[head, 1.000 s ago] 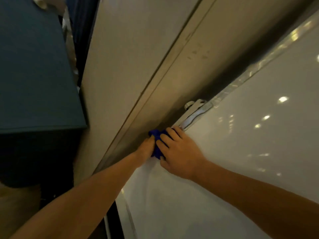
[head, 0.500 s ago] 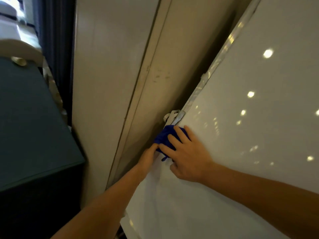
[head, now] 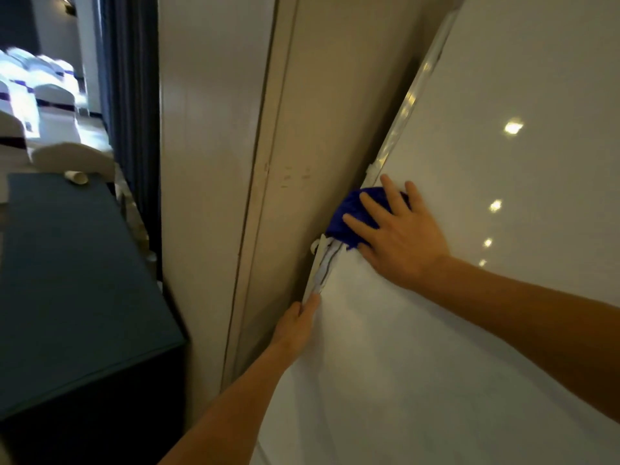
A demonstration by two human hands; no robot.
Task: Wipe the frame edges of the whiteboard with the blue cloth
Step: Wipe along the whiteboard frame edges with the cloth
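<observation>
The whiteboard (head: 503, 229) fills the right side, leaning with its silver frame edge (head: 407, 105) running up to the top right. My right hand (head: 399, 236) lies flat with spread fingers on the blue cloth (head: 345, 209), pressing it against the frame edge just above a metal bracket (head: 320, 260). Lower down, my left hand (head: 297, 325) grips the board's left frame edge, fingers curled around it. White paper sheets hang over the board's lower part.
A beige wall panel (head: 218, 162) stands right behind the board's edge. A dark teal table (head: 67, 280) is on the left with a small cup (head: 77, 177) on it. White-covered chairs (head: 43, 105) and a dark curtain (head: 127, 95) are behind.
My right hand has slid the blue cloth up along the frame edge, past the bracket. My left hand has stayed lower on the edge, apart from the cloth now. The view tilted upward.
</observation>
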